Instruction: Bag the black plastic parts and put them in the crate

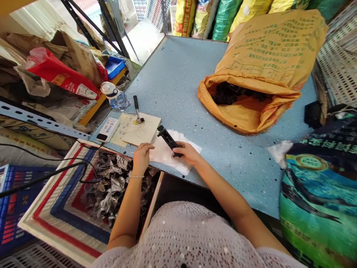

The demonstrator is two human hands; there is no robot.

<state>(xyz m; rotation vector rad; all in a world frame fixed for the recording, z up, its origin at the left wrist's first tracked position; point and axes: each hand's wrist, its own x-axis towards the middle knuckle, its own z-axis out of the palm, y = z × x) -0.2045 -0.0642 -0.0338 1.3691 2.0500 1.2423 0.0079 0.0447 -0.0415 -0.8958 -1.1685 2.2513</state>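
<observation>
My right hand (188,152) grips the near end of a long black slotted plastic part (167,139), tilted above white paper (178,163) on the blue table. My left hand (141,158) is at the table's front edge, apart from the black part. Its fingers are curled together; what they hold, if anything, is hidden. Beyond it lies a pale square board (142,130) with handwriting on its left side. A small black-and-yellow piece (138,121) rests on the board, beside a black-handled tool (136,104) whose full shape I cannot make out.
An orange woven sack (267,56) lies open on the blue table (184,74), black parts inside its mouth. A clear bottle (118,100) and a white box (108,128) stand left. Below, a basket (52,216) holds dark, shiny wrapped pieces (114,182). A green-blue sack (318,201) stands right.
</observation>
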